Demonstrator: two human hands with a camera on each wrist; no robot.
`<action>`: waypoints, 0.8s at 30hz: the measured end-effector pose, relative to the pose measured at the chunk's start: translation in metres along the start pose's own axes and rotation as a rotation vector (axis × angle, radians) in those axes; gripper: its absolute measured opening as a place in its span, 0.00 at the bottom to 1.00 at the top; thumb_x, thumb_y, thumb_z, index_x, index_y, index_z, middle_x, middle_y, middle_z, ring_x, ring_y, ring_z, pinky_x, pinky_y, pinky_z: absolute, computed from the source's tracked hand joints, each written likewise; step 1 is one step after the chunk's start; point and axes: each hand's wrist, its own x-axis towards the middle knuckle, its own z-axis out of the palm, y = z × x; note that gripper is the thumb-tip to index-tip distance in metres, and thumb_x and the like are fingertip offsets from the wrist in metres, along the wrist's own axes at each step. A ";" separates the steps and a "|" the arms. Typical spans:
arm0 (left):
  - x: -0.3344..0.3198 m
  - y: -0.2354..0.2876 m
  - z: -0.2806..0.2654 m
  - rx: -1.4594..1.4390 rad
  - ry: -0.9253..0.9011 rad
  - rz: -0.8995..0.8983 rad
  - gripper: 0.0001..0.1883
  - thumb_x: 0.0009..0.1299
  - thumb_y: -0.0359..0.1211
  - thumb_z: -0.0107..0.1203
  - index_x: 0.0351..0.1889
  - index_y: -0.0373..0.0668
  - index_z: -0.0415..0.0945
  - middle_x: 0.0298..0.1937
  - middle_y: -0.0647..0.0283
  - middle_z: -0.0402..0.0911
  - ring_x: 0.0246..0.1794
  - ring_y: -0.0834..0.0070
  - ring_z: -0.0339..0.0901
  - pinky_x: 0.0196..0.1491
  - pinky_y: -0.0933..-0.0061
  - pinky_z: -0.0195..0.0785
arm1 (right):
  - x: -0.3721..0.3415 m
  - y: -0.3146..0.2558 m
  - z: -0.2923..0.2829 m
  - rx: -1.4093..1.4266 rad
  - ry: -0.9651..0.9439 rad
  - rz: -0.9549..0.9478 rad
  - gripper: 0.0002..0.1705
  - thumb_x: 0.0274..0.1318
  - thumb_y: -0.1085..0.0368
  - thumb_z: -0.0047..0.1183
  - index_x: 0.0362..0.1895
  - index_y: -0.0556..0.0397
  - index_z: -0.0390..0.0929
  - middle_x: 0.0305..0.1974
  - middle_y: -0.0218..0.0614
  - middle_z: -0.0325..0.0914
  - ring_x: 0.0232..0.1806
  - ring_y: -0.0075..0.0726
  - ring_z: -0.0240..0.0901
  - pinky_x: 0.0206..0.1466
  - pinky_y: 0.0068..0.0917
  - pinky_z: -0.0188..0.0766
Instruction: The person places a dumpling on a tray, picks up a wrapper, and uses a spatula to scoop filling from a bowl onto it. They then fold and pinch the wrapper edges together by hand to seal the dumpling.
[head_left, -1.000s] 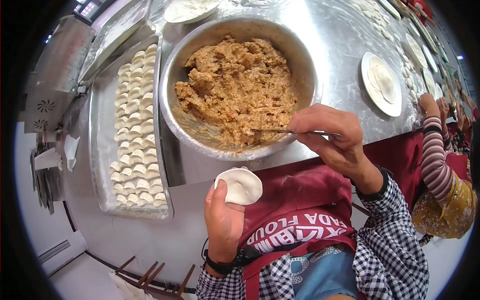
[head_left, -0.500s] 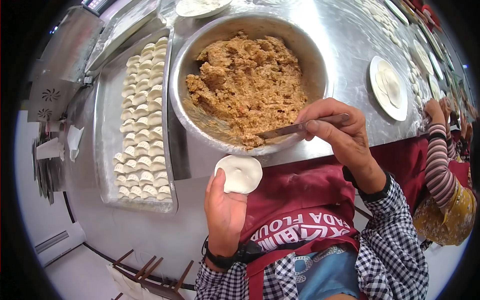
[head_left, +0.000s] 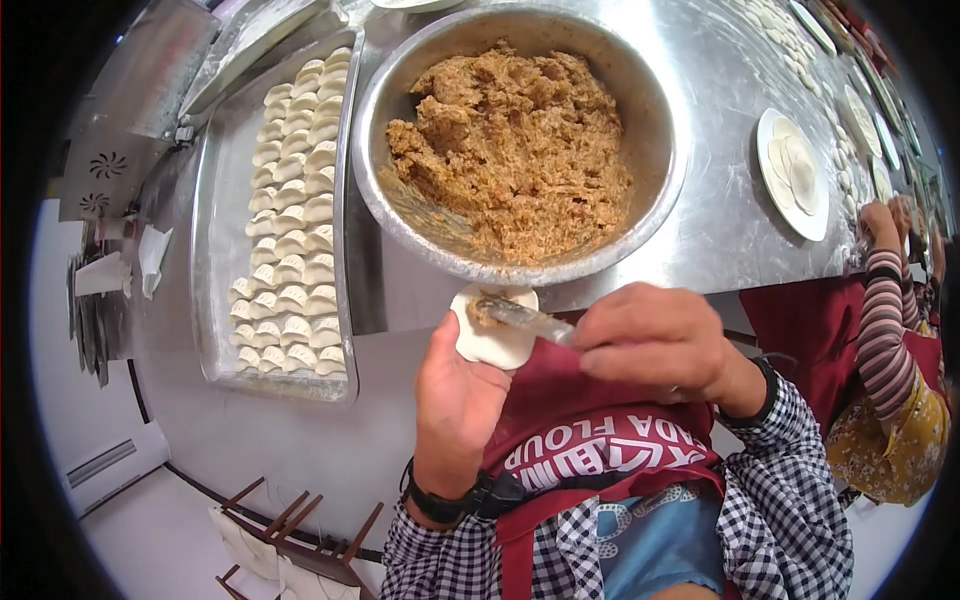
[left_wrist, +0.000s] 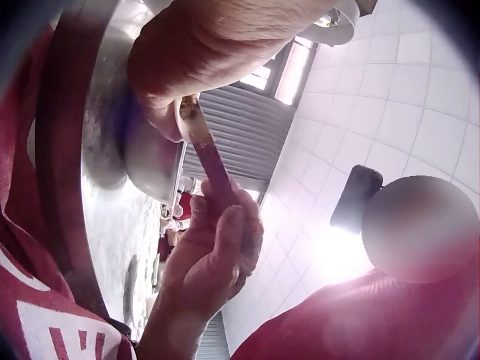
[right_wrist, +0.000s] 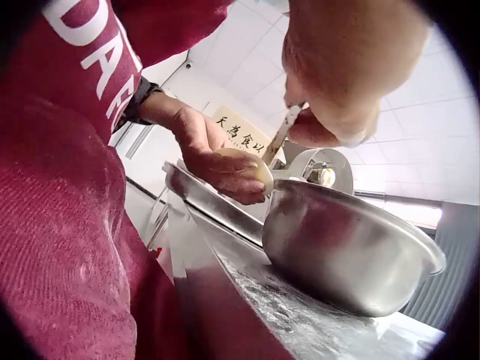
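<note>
Left hand point(head_left: 458, 400) held dough wrapper point(head_left: 495, 347) just beside near rim of metal bowl point(head_left: 652, 125); thumb lay on wrapper edge, fingers beneath, grip lightly closed. Right hand point(head_left: 655, 340) pinched flat spatula point(head_left: 540, 322), grip closed between thumb and fingers; blade tip touched dab of filling point(head_left: 484, 309) on wrapper. Bowl of brown mix point(head_left: 515, 150) sat on surface point(head_left: 725, 110). Tray point(head_left: 222, 190) left of bowl carried rows of dumplings point(head_left: 291, 217); plate point(head_left: 812, 229) to right bore dough rounds point(head_left: 797, 168).
</note>
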 end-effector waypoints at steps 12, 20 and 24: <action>0.004 0.005 0.003 0.014 0.029 0.071 0.21 0.73 0.36 0.36 0.60 0.34 0.57 0.61 0.51 0.63 0.63 0.60 0.61 0.65 0.56 0.54 | -0.010 0.001 -0.025 0.246 0.225 0.140 0.08 0.46 0.76 0.55 0.35 0.62 0.78 0.33 0.43 0.79 0.36 0.41 0.76 0.36 0.29 0.73; 0.004 0.004 0.006 0.057 0.072 0.048 0.23 0.74 0.38 0.34 0.63 0.34 0.54 0.64 0.52 0.60 0.65 0.59 0.58 0.66 0.55 0.52 | 0.011 0.021 -0.025 0.008 0.215 0.311 0.09 0.47 0.78 0.55 0.37 0.60 0.78 0.34 0.38 0.79 0.37 0.31 0.77 0.40 0.22 0.72; 0.005 0.001 0.008 0.079 0.070 0.039 0.23 0.74 0.38 0.34 0.63 0.34 0.54 0.64 0.52 0.60 0.65 0.59 0.58 0.65 0.55 0.52 | 0.011 0.026 -0.022 0.220 0.229 0.490 0.07 0.51 0.75 0.54 0.37 0.61 0.78 0.34 0.37 0.79 0.35 0.28 0.76 0.39 0.22 0.73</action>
